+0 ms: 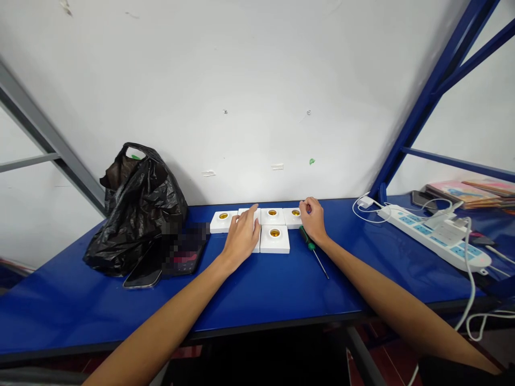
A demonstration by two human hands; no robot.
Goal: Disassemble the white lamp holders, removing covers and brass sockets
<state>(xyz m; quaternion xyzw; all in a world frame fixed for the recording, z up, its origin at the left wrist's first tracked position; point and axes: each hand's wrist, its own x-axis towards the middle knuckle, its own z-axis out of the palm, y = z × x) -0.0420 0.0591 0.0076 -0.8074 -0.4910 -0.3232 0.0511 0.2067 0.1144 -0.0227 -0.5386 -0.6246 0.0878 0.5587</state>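
Observation:
Several white square lamp holders with brass screw sockets stand close together on the blue table, in a back row and a front row. My left hand point(242, 236) rests over the left ones with fingers extended and apart, partly covering two of them. One front lamp holder point(274, 239) is in full view to its right. At the right end of the back row, my right hand point(314, 217) is closed, its fingers curled beside the end lamp holder point(292, 218). Whatever those fingers hold, if anything, is hidden. A green-and-black screwdriver point(311, 246) lies just below my right hand.
A black plastic bag point(137, 209) stands at the left, with a phone point(145, 268) and a dark, partly blurred object point(187, 254) before it. On the right lie a white power strip point(434, 236) with cables and a stack of booklets point(466, 194). A white wall backs the table point(257, 295).

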